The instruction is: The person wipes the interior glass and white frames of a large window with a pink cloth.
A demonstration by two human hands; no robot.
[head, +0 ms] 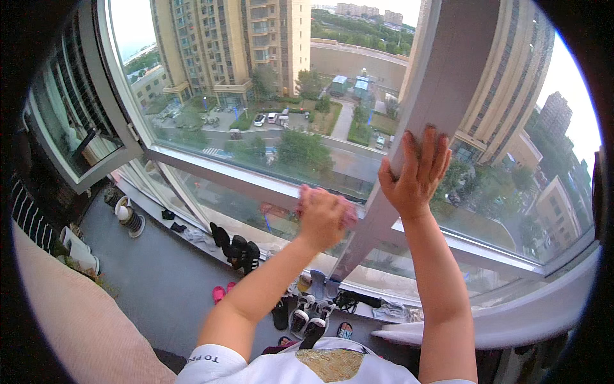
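Observation:
My left hand (322, 218) is closed over a pink cloth (349, 214), which rests against the horizontal window rail (259, 181) near its right end. Parts of the cloth stick out on both sides of my fingers. My right hand (418, 173) lies with its fingers spread on the wide vertical window post (446, 62), holding nothing. Between the rail and the post is a large glass pane (268, 120), with buildings and a road visible through it.
An opened window sash (108, 161) juts inward at the left. Shoes, including white-and-black sneakers (309, 314) and black slippers (240, 249), line the low sill. Pink slippers (219, 294) lie on the grey floor (144, 273). A beige fabric (72, 307) fills the lower left.

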